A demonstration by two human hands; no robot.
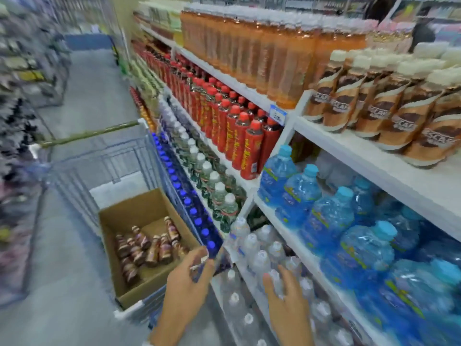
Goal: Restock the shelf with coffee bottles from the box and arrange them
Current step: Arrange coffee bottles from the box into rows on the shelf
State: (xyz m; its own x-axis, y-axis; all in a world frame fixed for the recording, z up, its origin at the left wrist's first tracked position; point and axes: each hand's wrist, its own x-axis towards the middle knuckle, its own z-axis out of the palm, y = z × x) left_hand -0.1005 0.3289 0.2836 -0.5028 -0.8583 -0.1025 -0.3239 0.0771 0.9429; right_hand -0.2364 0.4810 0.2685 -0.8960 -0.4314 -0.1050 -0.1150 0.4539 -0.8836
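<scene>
The left hand point(189, 278) reaches forward from the near edge, its fingers point(203, 254) loosely bent and blurred, so its grip is unclear. To its right, the right hand point(284, 298) lies palm down with its fingers straight and spread.

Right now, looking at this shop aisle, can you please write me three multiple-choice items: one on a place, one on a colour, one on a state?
1. Where does the brown cardboard box stand?
A) in the grey wire shopping cart
B) on the top shelf
C) on the floor

2. What colour are the caps of the tall red plastic bottles?
A) white
B) blue
C) red

3. How is the box?
A) taped shut
B) open on top
C) flattened

Answers:
1 A, the cart wires surround it.
2 C, a red cap tops every one.
3 B, the small brown coffee bottles show inside.
</scene>
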